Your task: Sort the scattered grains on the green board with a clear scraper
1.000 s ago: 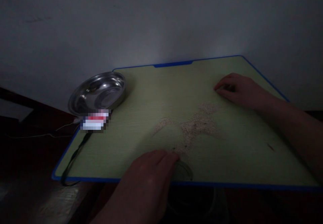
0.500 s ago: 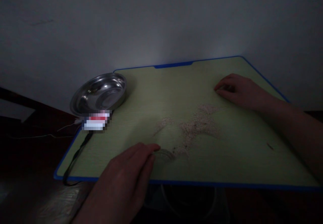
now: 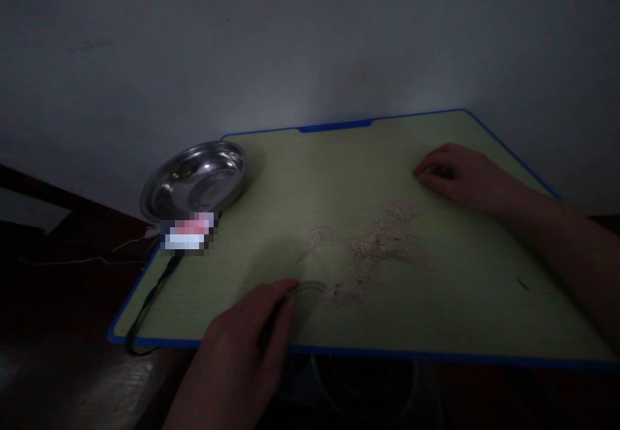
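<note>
My left hand (image 3: 242,343) is closed near the front edge of the table, pinching a thin, curved, see-through strip (image 3: 310,286) between thumb and fingers. Its exact kind is too dim to tell. The strip's far end lies beside a spread of pale, fine grain-like bits (image 3: 382,239) with a few dark specks in it. To the right and farther back, my right hand (image 3: 453,170) rests on the tabletop with fingers curled and thumb against the index finger. Whatever it may hold is hidden.
The pale green table (image 3: 329,178) has a blue rim. A shiny metal basin (image 3: 208,181) stands at its left edge, near a blurred card (image 3: 188,231) on a black strap (image 3: 150,301). Below the front edge is a dark round container (image 3: 365,385). A small dark sliver (image 3: 522,283) lies at right.
My left hand has drawn slightly back to the left with the curved strip. My right hand keeps its place on the table. The view has shifted a little.
</note>
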Demonstrator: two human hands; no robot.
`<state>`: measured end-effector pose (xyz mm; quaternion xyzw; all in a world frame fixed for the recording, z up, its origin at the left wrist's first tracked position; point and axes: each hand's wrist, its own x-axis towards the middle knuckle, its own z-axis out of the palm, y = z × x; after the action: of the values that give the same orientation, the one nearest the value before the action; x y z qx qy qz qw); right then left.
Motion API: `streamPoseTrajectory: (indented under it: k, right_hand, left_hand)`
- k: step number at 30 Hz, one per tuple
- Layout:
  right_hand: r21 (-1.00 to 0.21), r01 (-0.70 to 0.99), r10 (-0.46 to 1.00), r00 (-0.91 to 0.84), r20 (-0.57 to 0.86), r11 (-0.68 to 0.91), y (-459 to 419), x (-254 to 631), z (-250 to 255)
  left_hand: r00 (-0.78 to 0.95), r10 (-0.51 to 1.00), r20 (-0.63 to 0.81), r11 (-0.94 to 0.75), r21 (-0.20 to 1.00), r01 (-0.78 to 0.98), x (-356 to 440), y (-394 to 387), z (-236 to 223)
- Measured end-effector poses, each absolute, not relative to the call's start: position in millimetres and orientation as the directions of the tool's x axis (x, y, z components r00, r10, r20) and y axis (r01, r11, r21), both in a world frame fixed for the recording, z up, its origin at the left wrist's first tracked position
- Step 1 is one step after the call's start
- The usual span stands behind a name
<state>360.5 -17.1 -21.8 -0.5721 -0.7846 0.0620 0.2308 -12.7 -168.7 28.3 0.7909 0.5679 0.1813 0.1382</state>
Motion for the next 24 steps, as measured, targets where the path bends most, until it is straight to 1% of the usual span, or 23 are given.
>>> streamPoseTrajectory:
  k: [10, 15, 24]
  right_hand:
    - [-0.36, 0.867, 0.926, -0.252, 0.279, 0.345, -16, 363, -23]
    - [-0.357, 0.872, 0.933, -0.253, 0.258, 0.335, -17, 363, -21]
    - [-0.354, 0.878, 0.937, -0.242, 0.254, 0.322, -19, 360, -18]
  left_hand:
    - [0.333, 0.933, 0.133, -0.356, 0.46, 0.814, -1, -160, 19]
    - [0.348, 0.934, 0.079, -0.342, 0.471, 0.813, 5, -156, 22]
    - [0.424, 0.906, 0.026, -0.38, 0.495, 0.781, 7, -160, 26]
